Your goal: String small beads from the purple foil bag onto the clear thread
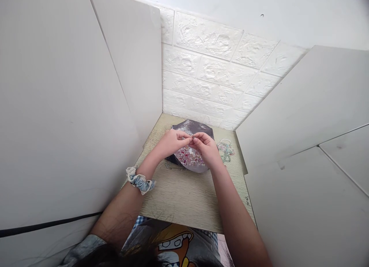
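Fingertips (187,136) of the left hand (168,142) are pinched together and meet those of the right hand (209,148), thumb and forefinger also together, in the head view. Whatever sits between them is too small to make out, so I cannot tell whether either hand is clamped on something. Directly below the hands, loose pink and white beads (188,157) lie in a shiny grey bag-like holder (193,125) on the wood-grain tabletop (178,194), near its far end. Beaded strands (226,150) in pale green and white lie just to the holder's right. A blue scrunchie (140,181) with white lace trim circles the left wrist. White brick-patterned wall (219,71) rises behind the tabletop, between pale panels (311,113).
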The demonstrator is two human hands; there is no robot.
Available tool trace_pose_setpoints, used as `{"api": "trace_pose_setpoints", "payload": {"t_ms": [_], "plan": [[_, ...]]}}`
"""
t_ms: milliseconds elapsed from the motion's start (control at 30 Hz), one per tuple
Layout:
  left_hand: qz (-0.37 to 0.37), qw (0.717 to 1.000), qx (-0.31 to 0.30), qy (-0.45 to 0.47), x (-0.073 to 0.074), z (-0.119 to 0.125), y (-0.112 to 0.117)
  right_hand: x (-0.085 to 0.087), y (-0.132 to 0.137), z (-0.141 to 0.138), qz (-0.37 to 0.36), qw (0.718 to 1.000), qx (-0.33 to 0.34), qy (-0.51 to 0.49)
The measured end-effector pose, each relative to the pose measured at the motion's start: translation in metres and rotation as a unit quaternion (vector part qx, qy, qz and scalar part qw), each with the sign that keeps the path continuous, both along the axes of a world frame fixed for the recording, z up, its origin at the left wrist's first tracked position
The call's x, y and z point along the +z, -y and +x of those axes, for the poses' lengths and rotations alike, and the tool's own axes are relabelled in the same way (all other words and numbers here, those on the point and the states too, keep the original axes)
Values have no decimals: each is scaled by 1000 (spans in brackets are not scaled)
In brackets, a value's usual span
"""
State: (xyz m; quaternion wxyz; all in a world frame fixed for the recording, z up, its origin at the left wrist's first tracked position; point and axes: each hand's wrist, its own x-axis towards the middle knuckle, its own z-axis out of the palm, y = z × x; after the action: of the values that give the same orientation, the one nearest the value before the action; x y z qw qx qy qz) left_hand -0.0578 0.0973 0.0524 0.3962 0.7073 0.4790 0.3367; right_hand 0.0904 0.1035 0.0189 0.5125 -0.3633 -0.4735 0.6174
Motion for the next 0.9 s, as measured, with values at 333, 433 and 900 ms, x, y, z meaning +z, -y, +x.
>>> {"api": "trace_pose_setpoints", "payload": {"t_ms": [333,433,900], "plan": [[3,1000,27,-4,2,0,1,2,2,-2,-8,1000,-3,-18],[5,1000,25,-7,2,0,2,2,2,-3,-4,1000,-4,-15],[16,999,26,-23,1,0,1,1,2,-3,-4,1000,-8,-4]]}}
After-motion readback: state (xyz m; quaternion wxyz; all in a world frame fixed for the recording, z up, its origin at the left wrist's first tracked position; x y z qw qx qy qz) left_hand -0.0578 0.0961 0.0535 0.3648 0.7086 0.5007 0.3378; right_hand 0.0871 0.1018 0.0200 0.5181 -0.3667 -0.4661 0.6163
